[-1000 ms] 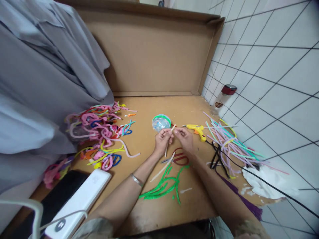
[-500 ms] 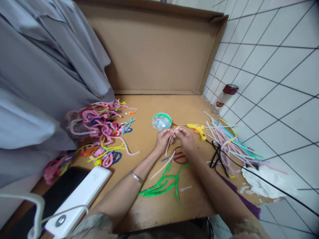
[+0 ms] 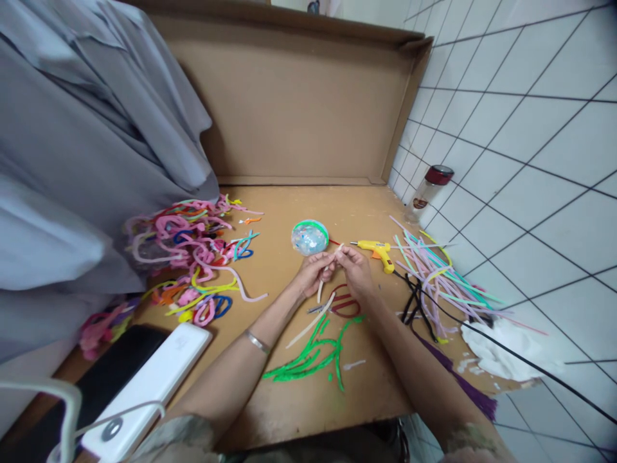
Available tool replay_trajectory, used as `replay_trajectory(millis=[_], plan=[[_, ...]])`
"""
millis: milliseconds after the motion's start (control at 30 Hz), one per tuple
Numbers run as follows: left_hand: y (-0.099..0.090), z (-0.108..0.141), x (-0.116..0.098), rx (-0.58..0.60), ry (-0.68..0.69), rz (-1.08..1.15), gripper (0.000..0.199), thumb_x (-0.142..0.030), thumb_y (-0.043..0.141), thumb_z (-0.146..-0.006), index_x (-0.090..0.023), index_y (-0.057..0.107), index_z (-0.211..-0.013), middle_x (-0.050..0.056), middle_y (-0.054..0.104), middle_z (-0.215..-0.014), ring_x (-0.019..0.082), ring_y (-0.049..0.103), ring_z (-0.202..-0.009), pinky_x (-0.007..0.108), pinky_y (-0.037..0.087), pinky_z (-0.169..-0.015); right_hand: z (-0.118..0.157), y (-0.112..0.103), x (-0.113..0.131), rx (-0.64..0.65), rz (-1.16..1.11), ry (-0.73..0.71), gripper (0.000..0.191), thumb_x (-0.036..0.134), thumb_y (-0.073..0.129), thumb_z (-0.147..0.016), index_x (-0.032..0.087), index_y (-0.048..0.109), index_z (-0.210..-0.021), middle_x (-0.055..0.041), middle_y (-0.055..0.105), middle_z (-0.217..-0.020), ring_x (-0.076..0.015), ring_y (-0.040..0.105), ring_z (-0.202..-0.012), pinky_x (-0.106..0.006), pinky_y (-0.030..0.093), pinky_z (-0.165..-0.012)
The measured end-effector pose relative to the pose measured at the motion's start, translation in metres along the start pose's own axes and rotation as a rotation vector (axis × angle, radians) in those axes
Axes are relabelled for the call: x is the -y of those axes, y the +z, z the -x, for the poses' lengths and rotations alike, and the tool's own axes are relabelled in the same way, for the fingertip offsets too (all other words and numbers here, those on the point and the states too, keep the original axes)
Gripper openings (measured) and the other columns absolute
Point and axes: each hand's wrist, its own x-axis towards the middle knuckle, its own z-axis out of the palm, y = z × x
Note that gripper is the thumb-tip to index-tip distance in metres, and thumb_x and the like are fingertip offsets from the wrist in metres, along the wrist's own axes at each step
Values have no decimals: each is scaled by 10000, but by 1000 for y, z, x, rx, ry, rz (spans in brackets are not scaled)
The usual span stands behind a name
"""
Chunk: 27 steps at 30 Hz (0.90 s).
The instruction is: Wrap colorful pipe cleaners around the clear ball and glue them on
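Left-hand grip and right-hand grip nearly meet above the bench, fingertips of both pinching one cream strip; its lower end hangs below the left. Clear dome just beyond the hands. Second cream strip lies nearer the person, beside green strips. Yellow glue gun rests right of the hands.

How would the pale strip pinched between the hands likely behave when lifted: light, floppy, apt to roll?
Probably light: the pale strip is thin and narrow. Possibly not wholly limp, as its free end runs nearly straight. Rolling seems unlikely with the left hand and right hand both pinching it.
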Motion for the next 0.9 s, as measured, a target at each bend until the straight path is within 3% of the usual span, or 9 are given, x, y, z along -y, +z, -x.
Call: replay_trajectory(millis=[133,267,333,433,500,567,733,800,900], plan=[[-3,-2,-14,-46,132,-141,451,-499,878,-544,-147,620,-658,-36,529,-514,18,324,-369,170,196,-376,-2,-3,-4,-68,29,-1,272,465,715,-704,205,649,-753,34,597,-651,-107,497,-597,-246,441,-614],[-11,-4,-48,-179,451,-437,378,-515,804,-671,-170,652,-675,0,597,-569,68,418,-446,189,315,-442,-5,-6,-15,-175,83,21,323,415,756,-632,204,667,-860,28,628,-717,-116,538,-643,-260,477,-660],[-18,-7,-63,-260,611,-557,293,-457,760,-739,-179,670,-721,33,668,-695,123,547,-595,217,427,-570,-6,-6,-22,-214,110,27,373,390,775,-594,205,665,-899,8,659,-786,-129,580,-694,-275,505,-703],[-29,-15,-71,-322,726,-749,176,-349,729,-768,-188,667,-737,88,733,-993,224,640,-967,289,481,-831,-11,-3,-35,-263,135,64,504,361,797,-540,200,650,-993,-50,694,-1000,-137,630,-744,-296,530,-740],[-37,-21,-68,-340,708,-808,150,-322,690,-791,-188,645,-743,113,715,-1138,260,614,-1119,339,460,-942,-16,2,-43,-276,144,110,603,353,809,-510,197,627,-1063,-84,680,-1137,-134,647,-736,-305,540,-734],[-45,-24,-62,-351,632,-811,161,-330,632,-825,-187,610,-754,129,700,-1181,261,629,-1105,360,469,-943,-22,7,-48,-221,144,152,657,342,823,-491,199,613,-1097,-81,688,-1140,-137,657,-717,-305,547,-717],[-59,-26,-49,-381,548,-810,198,-384,542,-860,-192,563,-816,112,689,-1206,226,641,-1059,339,501,-895,-33,15,-54,-15,180,158,601,357,803,-557,192,634,-1110,0,686,-802,-151,634,-670,-290,536,-689],[-63,-26,-44,-435,554,-780,213,-394,532,-852,-190,558,-797,97,703,-1138,207,641,-1027,324,498,-903,-36,12,-53,-76,273,91,635,377,797,-571,188,635,-1155,-21,672,-864,-164,624,-711,-305,538,-699],[-69,-27,-36,-442,497,-699,224,-401,553,-811,-183,553,-757,81,708,-1022,182,644,-901,313,511,-855,-38,5,-50,-218,438,-88,709,411,813,-563,172,632,-1205,-102,621,-1114,-215,623,-893,-363,549,-805]])
